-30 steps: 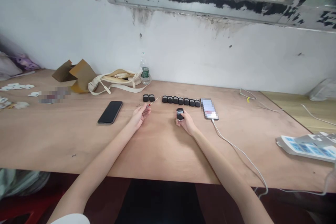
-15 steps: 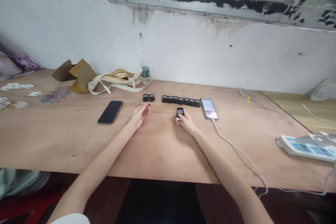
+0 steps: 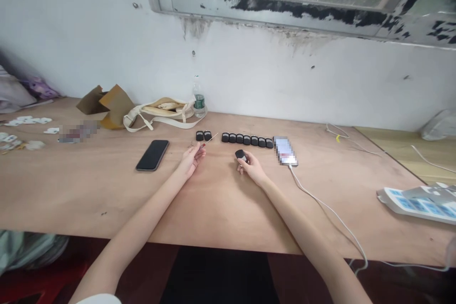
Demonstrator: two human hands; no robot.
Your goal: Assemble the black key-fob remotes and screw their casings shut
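Note:
My left hand (image 3: 192,159) is closed round a thin screwdriver (image 3: 211,139), its red handle mostly hidden by the fingers and its shaft pointing up and to the right. In my right hand (image 3: 251,167) is a small black remote control (image 3: 241,155), pinched between thumb and fingers and tilted, with its button face out of sight. Beyond the hands lies a row of several similar black remotes (image 3: 247,139), side by side. Two more black remotes (image 3: 203,136) sit just past the left hand.
A dark phone (image 3: 152,155) lies left of my left hand. To the right, a lit phone (image 3: 285,150) has a white cable (image 3: 324,204) running off the table's front edge. A beige bag (image 3: 167,107), a water bottle (image 3: 199,99) and a power strip (image 3: 413,204) also stand about.
My right hand has turned the remote over, so its button face no longer shows. The left hand keeps the screwdriver in nearly the same place. The whole view has shifted slightly.

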